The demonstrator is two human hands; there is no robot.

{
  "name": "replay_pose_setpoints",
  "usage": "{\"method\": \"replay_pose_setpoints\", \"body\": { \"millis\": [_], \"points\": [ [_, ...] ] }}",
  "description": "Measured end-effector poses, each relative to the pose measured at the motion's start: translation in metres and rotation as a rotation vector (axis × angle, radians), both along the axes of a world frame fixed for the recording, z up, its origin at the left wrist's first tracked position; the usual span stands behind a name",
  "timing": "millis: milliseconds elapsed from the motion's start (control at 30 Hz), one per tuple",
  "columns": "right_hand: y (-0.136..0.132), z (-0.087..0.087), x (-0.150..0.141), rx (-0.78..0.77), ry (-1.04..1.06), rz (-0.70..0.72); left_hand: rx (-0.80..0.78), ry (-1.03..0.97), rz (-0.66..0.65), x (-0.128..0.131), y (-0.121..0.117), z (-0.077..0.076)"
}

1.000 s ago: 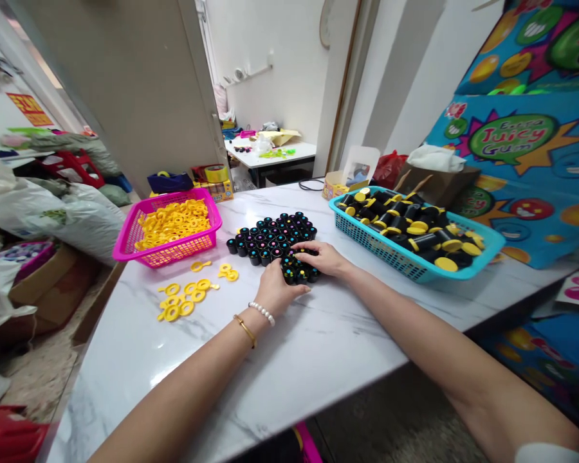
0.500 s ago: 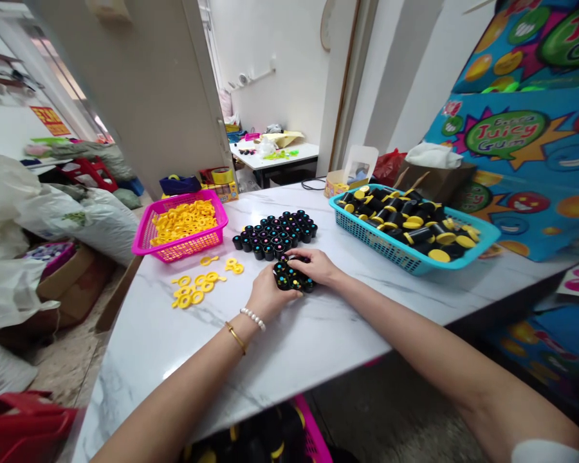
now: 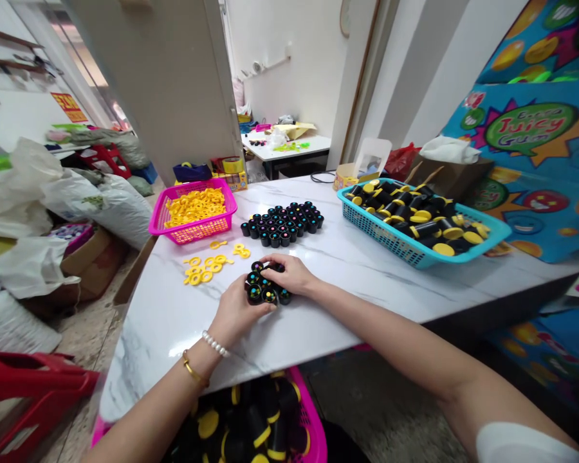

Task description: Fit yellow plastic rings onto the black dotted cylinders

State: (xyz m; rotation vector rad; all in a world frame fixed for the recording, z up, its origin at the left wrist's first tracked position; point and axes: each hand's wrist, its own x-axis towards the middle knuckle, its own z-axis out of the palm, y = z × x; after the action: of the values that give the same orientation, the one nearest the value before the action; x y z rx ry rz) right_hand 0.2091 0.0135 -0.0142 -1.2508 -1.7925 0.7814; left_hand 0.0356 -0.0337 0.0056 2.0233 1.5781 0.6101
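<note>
My left hand [image 3: 241,305] and my right hand [image 3: 289,275] close in from both sides around a small cluster of black cups [image 3: 255,294] standing on the white marbled table. Coloured dots, blue, yellow and purple, show in the cup tops. The left fingers wrap the near left edge of the cluster, and the right fingers lie over its far right part, hiding some cups. Behind them stands a larger group of similar black cups [image 3: 282,228], apart from the held cluster. To the left lie several loose yellow ring pieces [image 3: 206,269] with short tabs.
A pink basket [image 3: 193,233] of yellow rings stands at the back left. On the right, a turquoise basket [image 3: 395,242] holds black tubes with yellow caps. Another pink basket [image 3: 313,411] of such tubes sits below the table edge. A red stool [image 3: 33,386] is at left.
Both hands have drawn the small cluster of cups toward me and to the left, away from the larger group. The view has shifted a little.
</note>
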Motion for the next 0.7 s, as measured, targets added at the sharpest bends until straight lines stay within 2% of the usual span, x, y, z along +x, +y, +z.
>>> {"method": "replay_pose_setpoints", "body": {
  "millis": [200, 333, 400, 500, 600, 700],
  "points": [
    [-0.002, -0.001, 0.002, -0.035, 0.048, 0.043, -0.029, -0.076, 0.038, -0.007, -0.008, -0.005],
    [-0.005, 0.004, 0.015, -0.06, 0.184, 0.063, -0.053, -0.201, 0.08, -0.009, -0.012, -0.008],
    [-0.006, 0.007, 0.021, -0.051, 0.252, 0.044, -0.068, -0.265, 0.106, -0.011, -0.015, -0.01],
    [-0.01, 0.011, 0.026, 0.021, 0.313, -0.056, -0.074, -0.288, 0.121, -0.011, -0.016, -0.014],
    [-0.018, 0.02, 0.02, 0.1, 0.292, -0.165, -0.018, -0.241, 0.072, -0.011, -0.015, -0.017],
    [-0.03, 0.036, 0.0, 0.183, 0.136, -0.163, 0.084, -0.18, 0.015, -0.02, -0.019, -0.017]
  ]
}}
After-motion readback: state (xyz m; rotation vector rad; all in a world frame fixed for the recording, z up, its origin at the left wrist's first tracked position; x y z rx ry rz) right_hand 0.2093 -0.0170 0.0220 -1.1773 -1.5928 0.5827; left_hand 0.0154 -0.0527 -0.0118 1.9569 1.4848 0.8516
